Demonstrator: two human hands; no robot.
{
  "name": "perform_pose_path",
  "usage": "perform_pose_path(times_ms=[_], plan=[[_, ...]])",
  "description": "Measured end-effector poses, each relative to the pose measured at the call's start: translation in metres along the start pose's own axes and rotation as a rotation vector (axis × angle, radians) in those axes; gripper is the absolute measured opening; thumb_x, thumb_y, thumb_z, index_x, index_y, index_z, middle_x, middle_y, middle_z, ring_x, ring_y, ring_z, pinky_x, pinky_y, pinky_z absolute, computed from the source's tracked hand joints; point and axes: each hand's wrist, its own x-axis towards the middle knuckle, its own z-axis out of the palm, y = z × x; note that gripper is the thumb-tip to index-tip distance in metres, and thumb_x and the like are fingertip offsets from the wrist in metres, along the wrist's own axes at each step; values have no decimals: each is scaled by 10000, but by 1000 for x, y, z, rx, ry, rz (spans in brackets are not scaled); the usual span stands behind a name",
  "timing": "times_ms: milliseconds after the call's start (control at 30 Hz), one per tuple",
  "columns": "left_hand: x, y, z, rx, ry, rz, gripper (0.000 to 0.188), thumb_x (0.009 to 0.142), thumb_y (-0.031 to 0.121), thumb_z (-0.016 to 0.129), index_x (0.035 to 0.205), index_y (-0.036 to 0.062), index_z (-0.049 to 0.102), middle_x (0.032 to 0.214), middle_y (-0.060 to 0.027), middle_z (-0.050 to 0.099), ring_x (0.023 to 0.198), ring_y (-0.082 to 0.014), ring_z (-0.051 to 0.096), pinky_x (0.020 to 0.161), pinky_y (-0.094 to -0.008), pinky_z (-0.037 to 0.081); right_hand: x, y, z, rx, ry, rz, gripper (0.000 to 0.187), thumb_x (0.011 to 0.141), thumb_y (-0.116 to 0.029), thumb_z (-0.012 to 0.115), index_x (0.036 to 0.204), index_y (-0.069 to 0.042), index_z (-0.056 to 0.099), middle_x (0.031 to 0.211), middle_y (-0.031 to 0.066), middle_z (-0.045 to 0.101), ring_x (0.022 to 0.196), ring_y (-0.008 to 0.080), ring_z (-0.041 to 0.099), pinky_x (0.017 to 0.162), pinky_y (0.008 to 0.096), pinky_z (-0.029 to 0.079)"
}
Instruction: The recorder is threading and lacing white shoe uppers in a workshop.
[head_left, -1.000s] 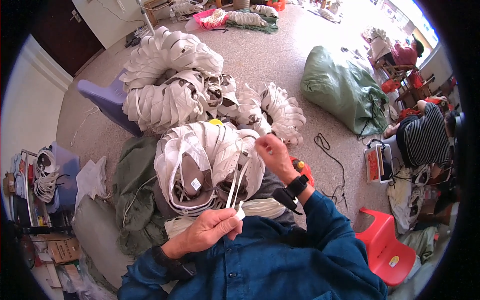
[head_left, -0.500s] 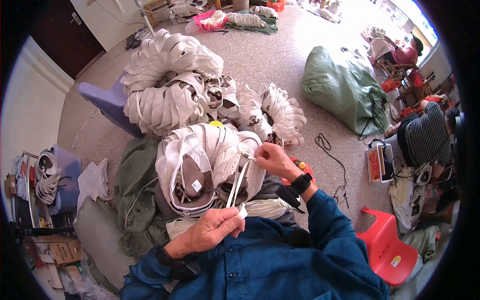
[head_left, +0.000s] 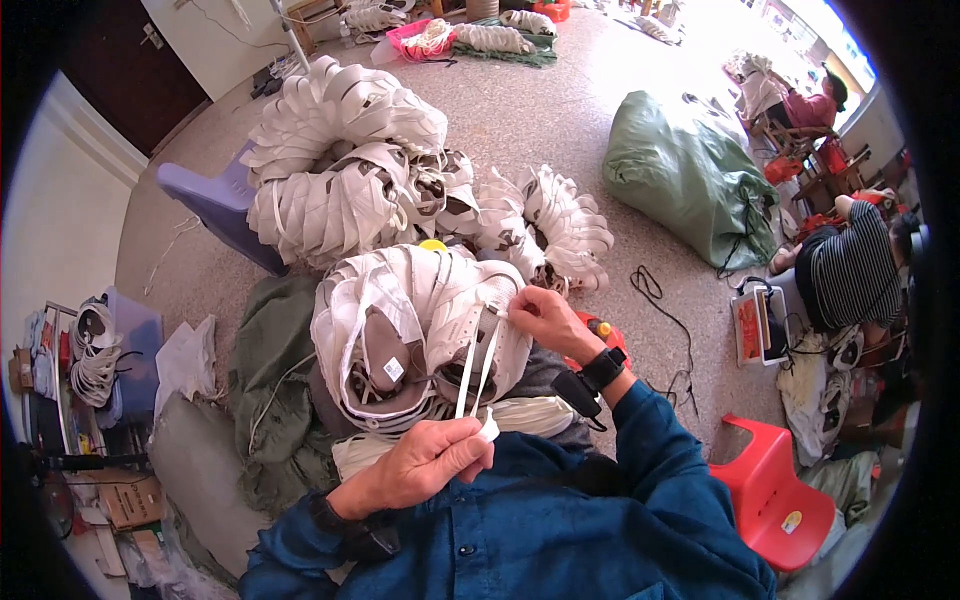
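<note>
A bundle of white shoe uppers with grey-brown linings rests in front of me, and the nearest shoe upper [head_left: 452, 330] has a row of eyelets. Two strands of flat white shoelace [head_left: 484, 362] run from the eyelets down toward me, fairly straight. My left hand [head_left: 437, 462] is closed around their lower part, close to my body, with a white bit of lace showing past the thumb. At the upper's right edge, my right hand [head_left: 546, 318] pinches the lace beside the eyelets; its fingertips are partly hidden. A hank of white laces [head_left: 540, 413] lies across my lap.
More strung uppers [head_left: 330, 200] are heaped on a purple chair [head_left: 205, 195], with another coil [head_left: 565, 225] beside them. A green sack [head_left: 680, 180] stands on the floor at far right. A red stool [head_left: 775, 495] is near my right elbow. Other people sit at the right.
My right hand has shifted very slightly left and down at the eyelets. The left hand has hardly moved, still gripping the lace strands.
</note>
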Motion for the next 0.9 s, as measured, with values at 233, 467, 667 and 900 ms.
perform_pose_path(times_ms=[233, 467, 667, 900], plan=[[-1, 17, 8, -25, 22, 44, 330, 1070, 245, 449, 890, 6, 588, 722, -26, 544, 674, -101, 521, 638, -245, 422, 22, 20, 4, 62, 344, 65, 284, 898, -256, 648, 933, 26, 637, 812, 125, 650, 753, 180, 613, 711, 331, 507], [-2, 10, 16, -212, -24, 5, 313, 1071, 253, 457, 1035, -18, 610, 793, -8, 557, 702, -83, 518, 646, -226, 414, 53, 17, 21, -111, 395, 54, 481, 855, -455, 719, 984, 1, 639, 901, 186, 687, 853, 305, 673, 772, 398, 519], [-34, 26, 11, -451, -138, -158, 474, 1029, 366, 505, 1124, -85, 617, 781, -23, 574, 685, -95, 483, 731, -249, 414, 58, 14, 22, -185, 431, -48, 457, 852, -425, 737, 981, 0, 625, 878, 194, 701, 837, 333, 693, 780, 411, 536], [-62, 43, 4, -385, -264, -38, 409, 1021, 257, 526, 1160, -119, 608, 804, -94, 608, 777, -168, 541, 852, -317, 417, 61, 12, 23, -139, 410, -69, 436, 839, -394, 758, 994, -8, 627, 887, 195, 705, 822, 304, 702, 757, 383, 548]])
